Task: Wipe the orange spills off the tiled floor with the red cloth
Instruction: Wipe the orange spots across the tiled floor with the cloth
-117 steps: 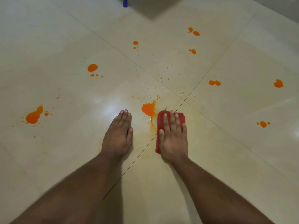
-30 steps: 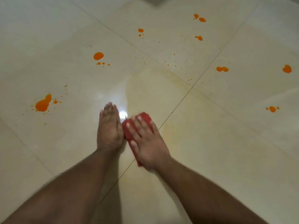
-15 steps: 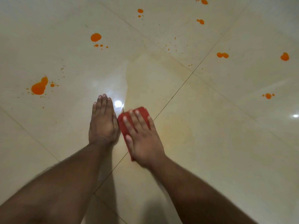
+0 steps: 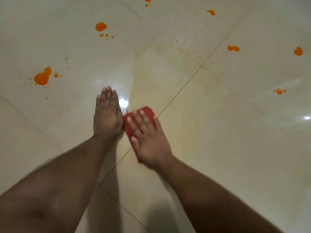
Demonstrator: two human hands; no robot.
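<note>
Left hand (image 4: 107,115) flat, palm down, fingers (image 4: 106,95) straight and together, pointing 12 o'clock. Right hand (image 4: 149,140) flat, palm down, fingers spread toward 11 o'clock. Both forearms bare, converging from below.

**No readable text**

No writing, label, brand, number or sign can be read anywhere in the head view.
</note>
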